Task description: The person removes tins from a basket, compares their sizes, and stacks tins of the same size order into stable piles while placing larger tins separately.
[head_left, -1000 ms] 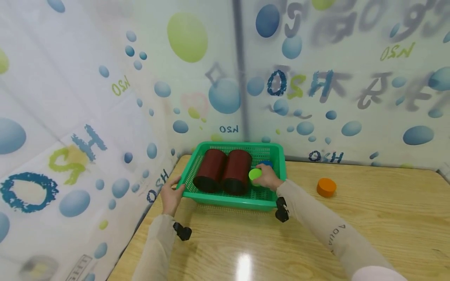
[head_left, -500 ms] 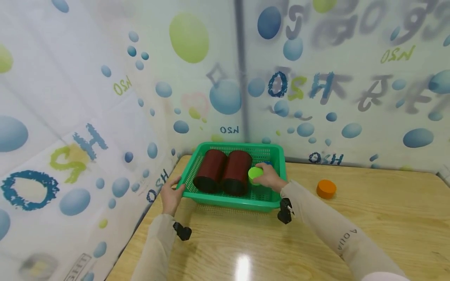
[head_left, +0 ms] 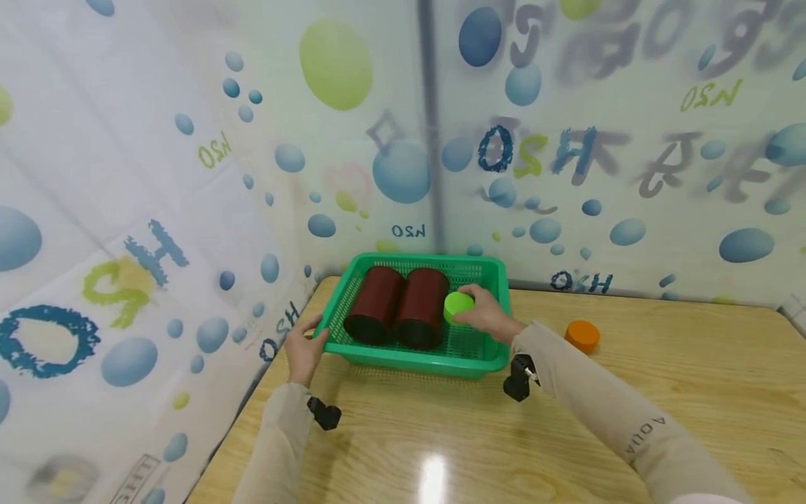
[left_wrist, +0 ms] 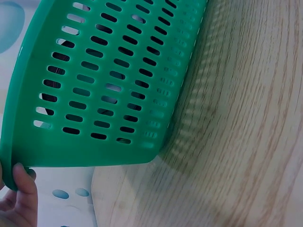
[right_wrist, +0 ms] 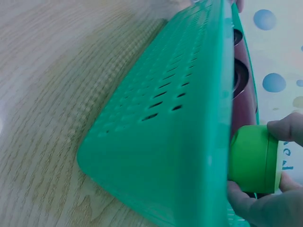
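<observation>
A green plastic basket (head_left: 409, 358) with slotted walls stands on the wooden table. My left hand (head_left: 304, 353) holds its rim at the near left corner; in the left wrist view the thumb (left_wrist: 24, 191) presses against that rim. Two dark red cylinders (head_left: 375, 301) lie side by side in the basket. To the right of them, my right hand (head_left: 488, 313) pinches a small lime-green round container (head_left: 457, 308) between thumb and fingers. The right wrist view shows this green container (right_wrist: 253, 158) by its side, level with the basket's rim. Its contents are hidden.
A short orange round container (head_left: 582, 336) stands on the table (head_left: 661, 371) to the right of the basket. Patterned wall sheets (head_left: 390, 105) rise behind the table and along its left side.
My right hand has risen slightly with the green container, and the forearm has shifted right. A blue thing behind that hand is now out of sight. The left hand stays on the rim.
</observation>
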A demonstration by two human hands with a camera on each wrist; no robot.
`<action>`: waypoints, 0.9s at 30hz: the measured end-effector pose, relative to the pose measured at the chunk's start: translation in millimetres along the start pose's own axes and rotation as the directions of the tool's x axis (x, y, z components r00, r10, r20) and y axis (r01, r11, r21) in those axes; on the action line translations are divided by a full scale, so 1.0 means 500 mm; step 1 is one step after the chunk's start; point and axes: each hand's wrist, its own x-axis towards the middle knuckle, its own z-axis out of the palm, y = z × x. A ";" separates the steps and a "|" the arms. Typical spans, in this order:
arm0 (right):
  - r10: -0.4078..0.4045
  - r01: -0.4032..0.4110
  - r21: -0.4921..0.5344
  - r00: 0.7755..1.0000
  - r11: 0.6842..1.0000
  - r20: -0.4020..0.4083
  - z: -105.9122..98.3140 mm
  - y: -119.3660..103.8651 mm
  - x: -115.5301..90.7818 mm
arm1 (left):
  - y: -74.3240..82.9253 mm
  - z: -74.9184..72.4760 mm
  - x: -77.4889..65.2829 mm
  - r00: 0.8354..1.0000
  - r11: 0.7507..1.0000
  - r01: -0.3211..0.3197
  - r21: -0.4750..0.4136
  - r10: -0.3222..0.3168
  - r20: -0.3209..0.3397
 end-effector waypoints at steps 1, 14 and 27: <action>-0.002 0.002 0.005 1.000 1.000 0.001 -0.001 -0.002 -0.003 | -0.001 0.000 0.000 1.000 1.000 0.002 0.001 -0.002 -0.002; -0.069 0.067 0.031 0.997 0.997 0.044 -0.043 -0.010 -0.041 | -0.006 -0.001 0.002 1.000 1.000 0.006 -0.012 -0.006 -0.005; -0.089 0.087 0.033 0.994 0.996 0.056 -0.116 -0.001 -0.089 | -0.003 -0.002 0.002 1.000 0.999 -0.001 -0.032 0.001 0.004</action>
